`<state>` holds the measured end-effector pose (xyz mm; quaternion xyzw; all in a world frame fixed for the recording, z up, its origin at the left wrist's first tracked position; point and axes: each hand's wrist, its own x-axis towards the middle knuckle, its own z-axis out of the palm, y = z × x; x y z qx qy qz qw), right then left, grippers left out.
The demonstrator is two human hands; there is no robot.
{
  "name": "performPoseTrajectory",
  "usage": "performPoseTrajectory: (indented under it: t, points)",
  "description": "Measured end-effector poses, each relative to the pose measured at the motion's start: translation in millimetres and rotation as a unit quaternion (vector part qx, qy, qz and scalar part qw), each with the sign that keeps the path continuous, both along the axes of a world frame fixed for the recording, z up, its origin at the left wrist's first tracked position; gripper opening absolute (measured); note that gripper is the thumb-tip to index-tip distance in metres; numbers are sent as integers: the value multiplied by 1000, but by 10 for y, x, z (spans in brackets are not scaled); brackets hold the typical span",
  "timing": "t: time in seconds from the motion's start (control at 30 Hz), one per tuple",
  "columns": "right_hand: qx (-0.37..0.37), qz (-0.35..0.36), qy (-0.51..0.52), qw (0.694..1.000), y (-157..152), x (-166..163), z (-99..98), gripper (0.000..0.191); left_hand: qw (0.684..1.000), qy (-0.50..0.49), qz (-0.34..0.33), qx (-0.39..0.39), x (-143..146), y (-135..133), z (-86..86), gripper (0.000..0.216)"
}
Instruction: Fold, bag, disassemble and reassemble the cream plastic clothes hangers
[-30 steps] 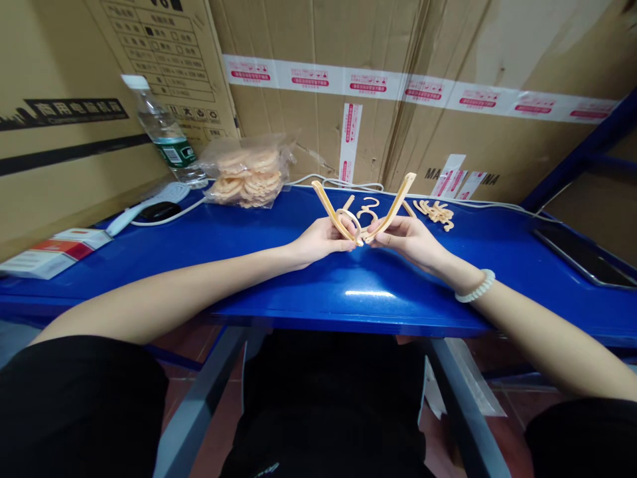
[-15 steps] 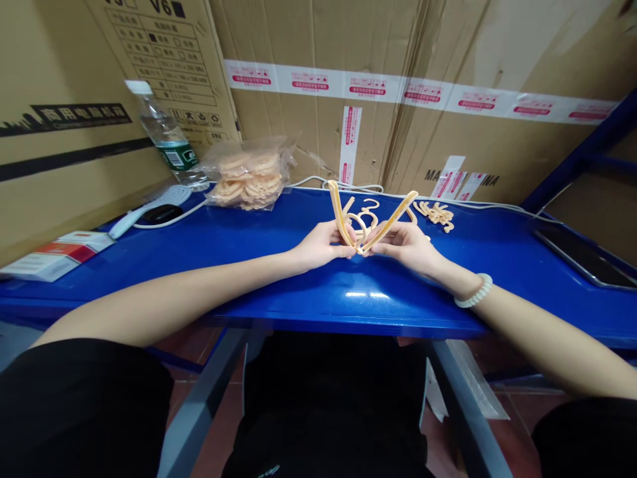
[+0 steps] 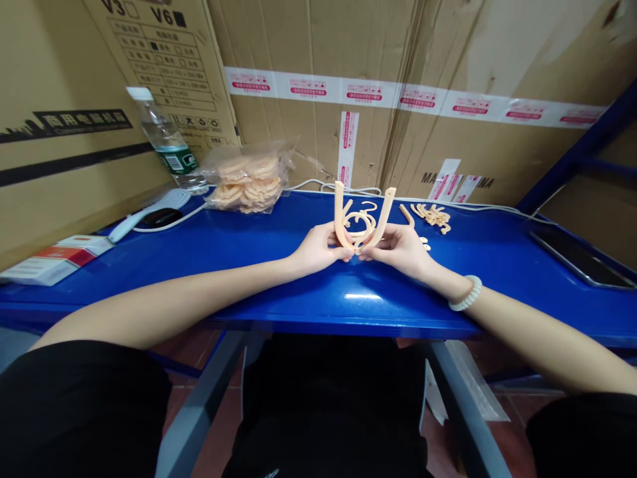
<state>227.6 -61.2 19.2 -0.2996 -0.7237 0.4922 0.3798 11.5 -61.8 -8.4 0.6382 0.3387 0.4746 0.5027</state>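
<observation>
Between its thumb and fingers my left hand grips a curved beige plastic hanger arm, which rises upright. My right hand is closed on a matching hanger arm, leaning slightly right. The lower ends of both arms meet at my fingertips in a U shape; whether they are joined I cannot tell. Just behind my hands, partly hidden by them, are a beige ring-shaped part and a hanger hook. Another curved arm lies beyond my right hand.
Several small beige hooks are piled at the right on the blue table. A clear bag of beige parts, a water bottle, a white brush and a box stand left. A dark phone lies right; cardboard closes the back.
Both hanger arms have turned more upright, and their upper ends have come closer together, the right one swinging left. Their grooved inner faces no longer show. My hands keep their grip.
</observation>
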Motion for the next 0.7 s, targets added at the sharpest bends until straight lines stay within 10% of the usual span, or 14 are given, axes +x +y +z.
performPoseTrajectory:
  t: [0.43, 0.7]
  points:
    - [91, -33, -92, 991, 264, 430, 414, 43, 990, -110, 42, -73, -134, 47, 297, 27]
    - [320, -69, -333, 884, 453, 797, 664, 29, 991, -98, 59, -75, -423, 323, 393, 18]
